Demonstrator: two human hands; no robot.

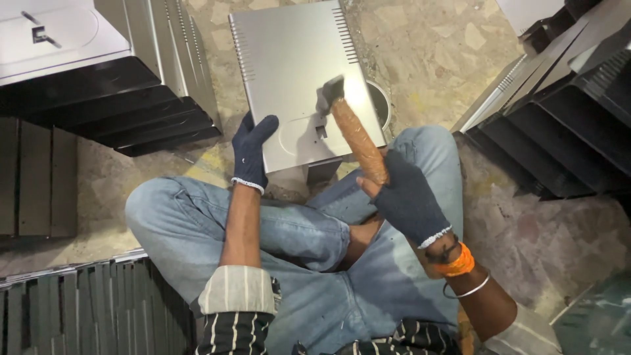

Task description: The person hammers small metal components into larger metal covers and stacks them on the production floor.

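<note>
Item, centre of frame: a flat sheet-metal panel, silver-grey, roughly square, with rows of narrow vent slots along its left and right edges and a small cut-out near its lower middle; it lies tilted across the upper centre, its lower edge resting over a small grey block just above the seated person's knees. Item: left hand, in a dark knit glove with a white cuff, fingers together and pressed flat against the panel's lower left edge, thumb spread onto the sheet's face. Item: right hand, gloved alike, closed in a fist around the wooden handle of a hammer; the handle runs up and to the left from the fist, and the dark head sits on or just above the panel near the cut-out, contact not clear from this angle. Item: orange thread band and thin metal bangle on the right wrist, lower right of centre. Item: person's legs in light blue jeans, crossed, filling the lower middle; striped sleeves rolled at the forearms. Item: round metal rim, partly hidden behind the panel's right edge. Item: stacks of dark metal housings at upper left, with a pale panel on top; similar dark stacked parts at upper right. Item: ribbed dark sheets at lower left. Item: mottled stone floor beneath all.
</note>
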